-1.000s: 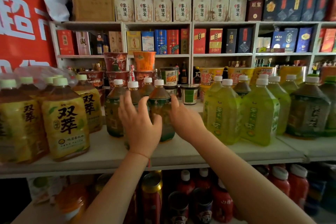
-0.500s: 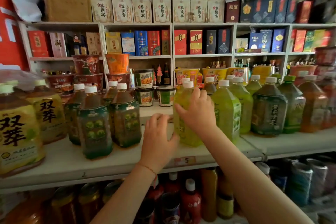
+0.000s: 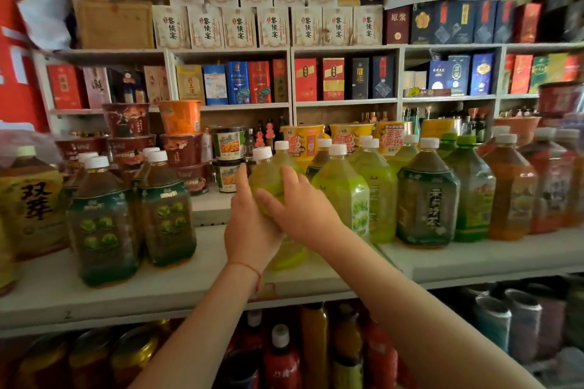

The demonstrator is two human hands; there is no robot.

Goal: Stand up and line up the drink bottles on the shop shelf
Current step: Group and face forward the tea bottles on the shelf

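Now both hands, left hand (image 3: pixel 249 230) and right hand (image 3: pixel 300 211), wrap the full green tea bottle (image 3: pixel 268 177): heavy, slick plastic, best gripped around its body.

Stacked dark-red paper noodle bowls (image 3: pixel 128 136) sit behind the shelf front, topped beside by an orange noodle cup (image 3: pixel 180 117). Yellow noodle bowls (image 3: pixel 303 140) stand further right. Cream cardboard liquor boxes (image 3: pixel 240 27) line the top, above red and blue gift boxes (image 3: pixel 249 82). A red banner (image 3: pixel 15 73) hangs left.
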